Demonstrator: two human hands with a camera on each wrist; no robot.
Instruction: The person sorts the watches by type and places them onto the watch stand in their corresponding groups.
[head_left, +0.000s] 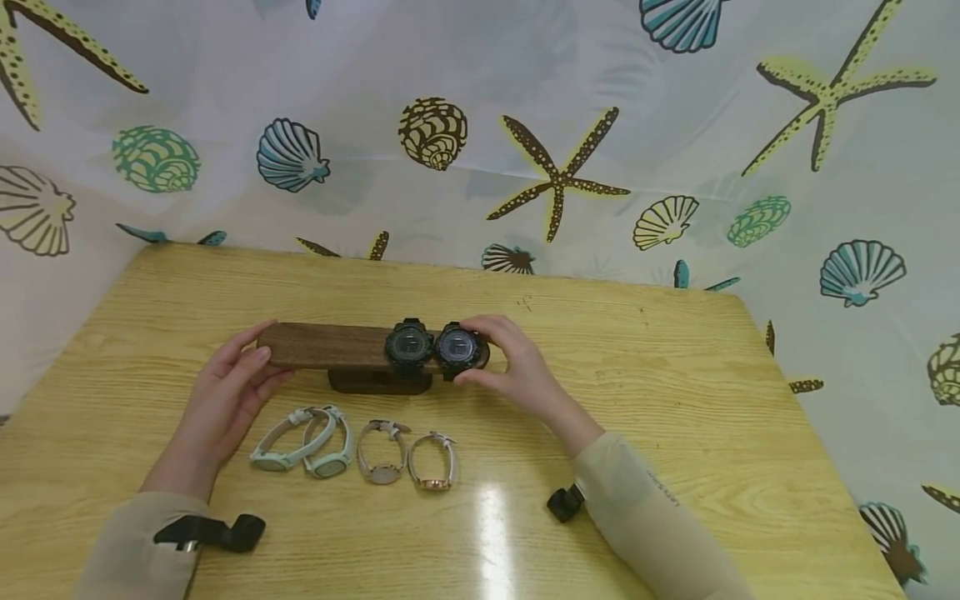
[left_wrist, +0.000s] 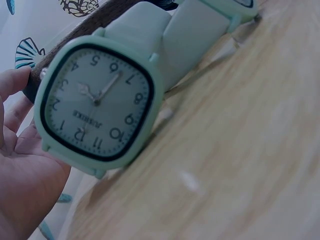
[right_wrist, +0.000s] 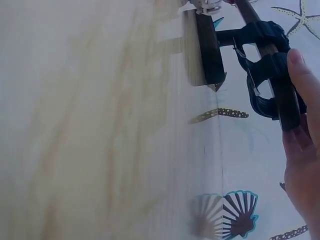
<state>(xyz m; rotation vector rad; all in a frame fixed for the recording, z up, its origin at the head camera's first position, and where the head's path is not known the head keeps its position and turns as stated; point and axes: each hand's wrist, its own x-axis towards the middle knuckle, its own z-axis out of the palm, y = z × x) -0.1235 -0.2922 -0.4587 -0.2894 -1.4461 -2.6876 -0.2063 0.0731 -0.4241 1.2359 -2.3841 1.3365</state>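
A dark wooden watch stand (head_left: 322,345) has a long bar raised over a short base. My left hand (head_left: 228,392) grips the bar's left end between thumb and fingers. Two black digital watches are strapped round the bar toward its right end: an inner watch (head_left: 409,343) and an outer watch (head_left: 458,347), side by side. My right hand (head_left: 517,367) pinches the outer watch, thumb at its near side and fingers at its far side. In the right wrist view the black straps (right_wrist: 265,95) loop under the bar.
Nearer the front lie two mint-green watches (head_left: 330,465), overlapping, then a pale-strapped watch (head_left: 384,473) and a small rose-gold watch (head_left: 435,483). All stand on a wood-grain table (head_left: 637,400). A shell-print curtain (head_left: 360,183) hangs behind the table's far edge.
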